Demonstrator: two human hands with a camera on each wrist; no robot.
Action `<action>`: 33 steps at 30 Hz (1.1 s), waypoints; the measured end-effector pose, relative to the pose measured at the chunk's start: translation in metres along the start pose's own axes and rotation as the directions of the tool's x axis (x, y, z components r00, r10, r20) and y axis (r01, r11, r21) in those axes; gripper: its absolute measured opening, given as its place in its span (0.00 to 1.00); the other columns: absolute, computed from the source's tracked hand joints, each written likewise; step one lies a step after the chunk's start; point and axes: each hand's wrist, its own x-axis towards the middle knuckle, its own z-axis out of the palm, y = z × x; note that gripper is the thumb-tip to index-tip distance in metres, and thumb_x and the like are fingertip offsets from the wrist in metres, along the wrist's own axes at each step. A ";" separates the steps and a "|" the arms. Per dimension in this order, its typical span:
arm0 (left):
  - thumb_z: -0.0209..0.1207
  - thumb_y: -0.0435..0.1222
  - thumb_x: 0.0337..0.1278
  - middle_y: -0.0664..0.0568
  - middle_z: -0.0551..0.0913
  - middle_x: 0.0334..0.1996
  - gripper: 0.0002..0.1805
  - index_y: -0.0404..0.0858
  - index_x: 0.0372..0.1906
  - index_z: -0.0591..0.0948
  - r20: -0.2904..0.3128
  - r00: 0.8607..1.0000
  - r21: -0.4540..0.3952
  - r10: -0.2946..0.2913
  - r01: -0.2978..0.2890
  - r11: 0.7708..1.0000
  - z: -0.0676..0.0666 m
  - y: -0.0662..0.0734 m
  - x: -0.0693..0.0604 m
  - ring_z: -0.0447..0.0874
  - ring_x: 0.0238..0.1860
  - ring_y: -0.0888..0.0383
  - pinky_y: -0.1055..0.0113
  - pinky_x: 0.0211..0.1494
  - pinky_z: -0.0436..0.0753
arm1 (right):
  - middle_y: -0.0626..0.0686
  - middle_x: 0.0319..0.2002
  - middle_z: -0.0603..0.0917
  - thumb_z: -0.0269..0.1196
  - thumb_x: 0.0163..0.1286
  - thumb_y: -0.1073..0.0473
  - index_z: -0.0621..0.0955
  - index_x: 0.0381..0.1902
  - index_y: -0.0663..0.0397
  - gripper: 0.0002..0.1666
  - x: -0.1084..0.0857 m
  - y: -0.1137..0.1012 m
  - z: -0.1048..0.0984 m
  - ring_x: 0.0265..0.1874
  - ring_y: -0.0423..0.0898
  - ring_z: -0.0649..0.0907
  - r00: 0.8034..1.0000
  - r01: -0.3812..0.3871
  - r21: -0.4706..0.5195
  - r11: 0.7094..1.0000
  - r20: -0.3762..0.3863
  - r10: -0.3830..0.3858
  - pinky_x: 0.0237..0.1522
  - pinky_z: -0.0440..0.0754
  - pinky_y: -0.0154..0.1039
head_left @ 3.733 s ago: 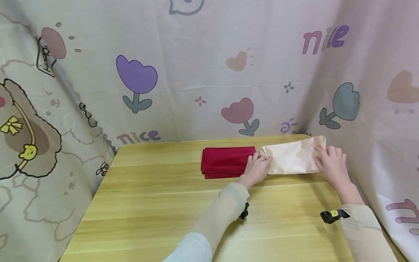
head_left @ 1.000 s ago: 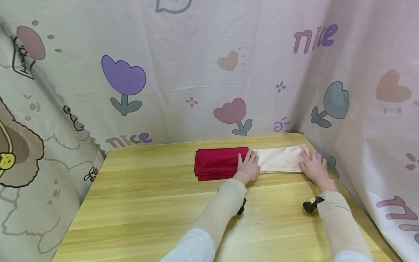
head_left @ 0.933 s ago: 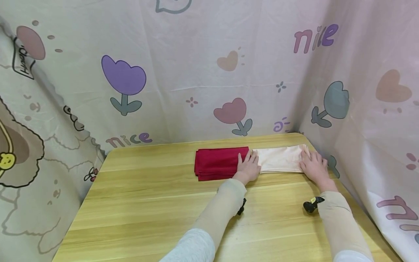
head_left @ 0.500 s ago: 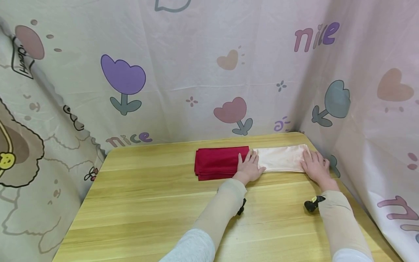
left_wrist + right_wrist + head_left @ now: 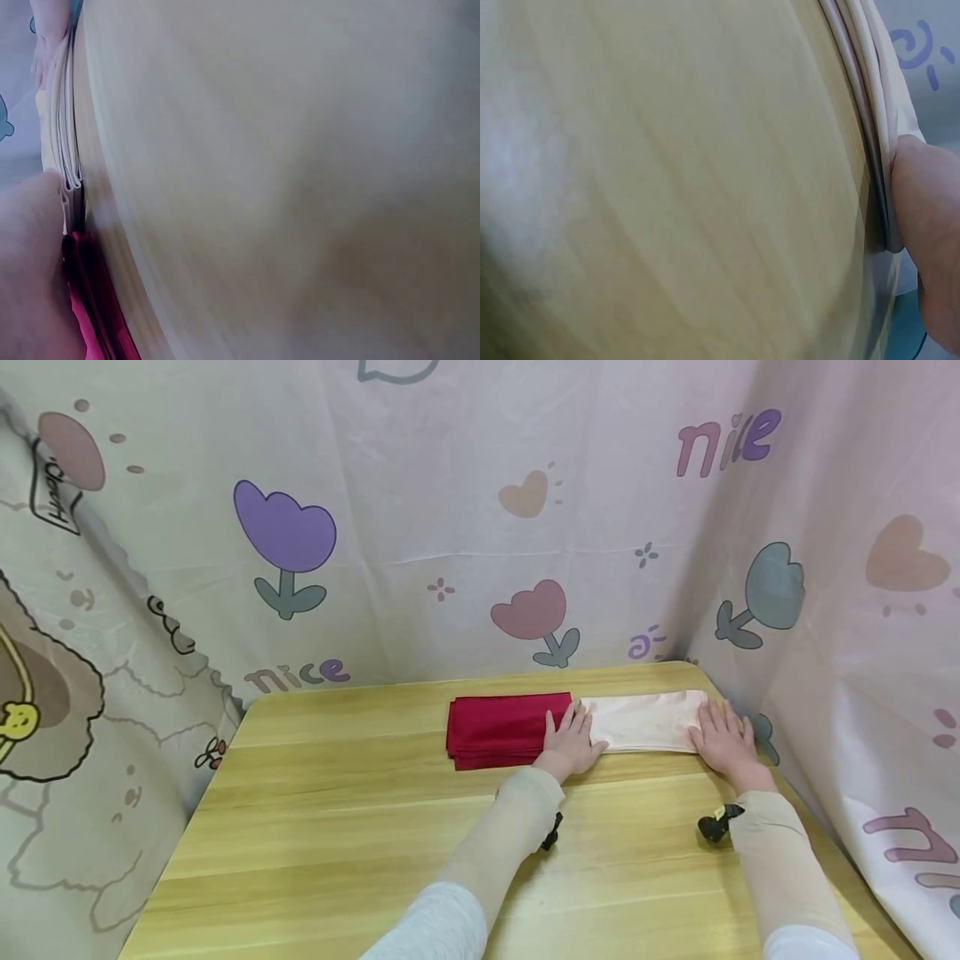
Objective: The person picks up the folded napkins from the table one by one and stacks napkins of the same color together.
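Note:
A folded cream cloth lies flat at the back right of the table, right beside a folded red cloth. My left hand rests with straight, spread fingers where the two cloths meet. On the cream cloth's right end lies my right hand, its fingers extended. Several stacked fold layers of the cream cloth show edge-on in the left wrist view, with the dark red cloth nearer. Thumb-side skin of my right hand touches the cream edge in the right wrist view.
The wooden table stretches in front of the cloths and to their left. A printed curtain hangs close behind the table's back edge. Another curtain side runs along the right edge, near my right hand.
Earliest, both hands gripped the cream cloth's ends with its right end raised; it now lies flat against the table. Within the last second, the right fingers straighten and the left thumb spreads outward.

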 end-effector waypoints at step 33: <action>0.32 0.65 0.69 0.54 0.45 0.80 0.37 0.57 0.78 0.50 -0.150 0.982 -0.079 0.111 -0.124 0.989 -0.014 -0.038 -0.065 0.34 0.80 0.51 0.38 0.76 0.41 | 0.68 0.77 0.39 0.39 0.79 0.41 0.47 0.75 0.68 0.43 -0.030 -0.021 -0.023 0.76 0.66 0.37 0.986 0.118 -0.022 0.993 -0.119 -0.120 0.70 0.40 0.70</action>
